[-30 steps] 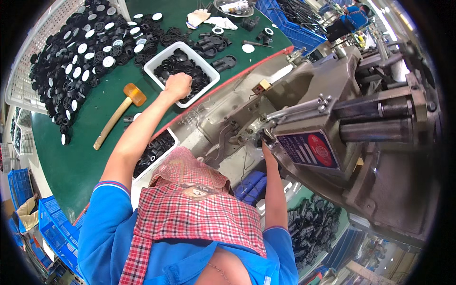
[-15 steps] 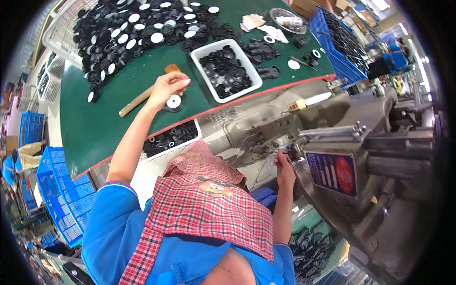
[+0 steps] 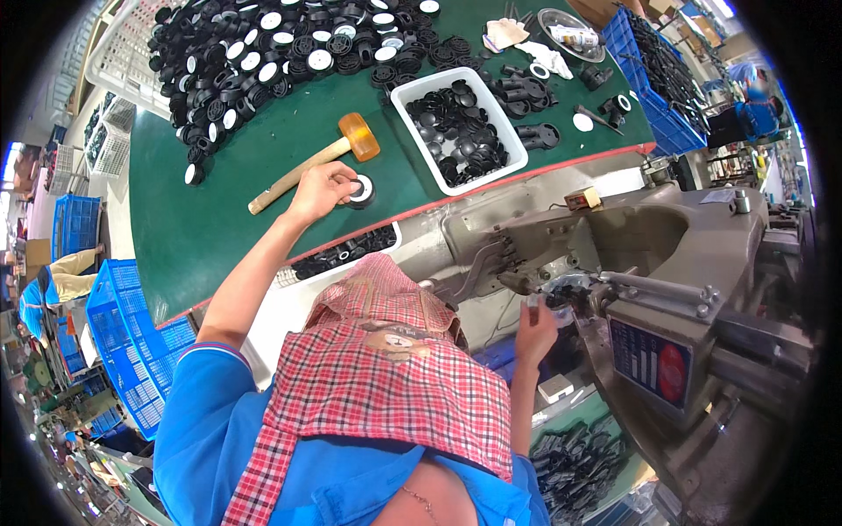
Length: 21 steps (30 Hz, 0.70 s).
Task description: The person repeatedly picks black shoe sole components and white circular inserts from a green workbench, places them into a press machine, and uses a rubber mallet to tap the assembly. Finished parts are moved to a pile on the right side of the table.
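Note:
My left hand (image 3: 323, 193) reaches over the green table, its fingers curled and pinching the left edge of a small black wheel (image 3: 360, 192) with a white hub disc. The wheel is at the table's red front edge. Just behind lies a mallet (image 3: 358, 138) with an amber head and wooden handle. My right hand (image 3: 536, 331) is at the grey metal machine (image 3: 662, 254), low by its working end. Its fingers are closed, and what is in them is too small to make out. A black part (image 3: 574, 294) sits in the machine close to those fingertips.
A white bin (image 3: 517, 158) holds black caps. Piled at the back are black wheels (image 3: 263, 74), many with white discs. Another bin (image 3: 396, 235) of black parts sits under the table edge. Blue crates (image 3: 123, 351) stand at left. A box cutter-like block (image 3: 582, 200) rests on the machine.
My left hand has come down from above the wheel to its left edge. My right hand has stayed by the machine, where a black part now shows. The whole view has shifted.

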Available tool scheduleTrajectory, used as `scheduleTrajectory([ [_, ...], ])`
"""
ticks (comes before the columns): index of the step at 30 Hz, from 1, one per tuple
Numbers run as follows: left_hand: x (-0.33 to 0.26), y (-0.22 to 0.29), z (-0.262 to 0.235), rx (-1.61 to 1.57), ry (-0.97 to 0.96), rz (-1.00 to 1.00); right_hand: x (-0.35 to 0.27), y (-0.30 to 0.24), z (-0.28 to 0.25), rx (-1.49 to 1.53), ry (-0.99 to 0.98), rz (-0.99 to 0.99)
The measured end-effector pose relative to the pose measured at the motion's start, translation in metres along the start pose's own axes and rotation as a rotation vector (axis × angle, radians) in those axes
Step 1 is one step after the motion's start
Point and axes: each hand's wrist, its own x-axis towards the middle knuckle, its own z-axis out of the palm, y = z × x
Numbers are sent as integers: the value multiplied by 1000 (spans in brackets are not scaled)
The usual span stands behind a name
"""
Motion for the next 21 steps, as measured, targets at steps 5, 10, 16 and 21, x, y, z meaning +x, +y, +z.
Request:
scheduleTrajectory([
  [5, 4, -2, 1, 42, 27, -6, -11, -75, 50, 365, -343, -203],
  [10, 8, -8, 7, 251, 117, 86, 40, -197, 113, 480, -267, -627],
  [16, 18, -14, 3, 375, 58, 94, 75, -240, 186, 543, -307, -666],
  [21, 45, -13, -14, 372, -214, -6, 92, -238, 189, 602, -400, -756],
])
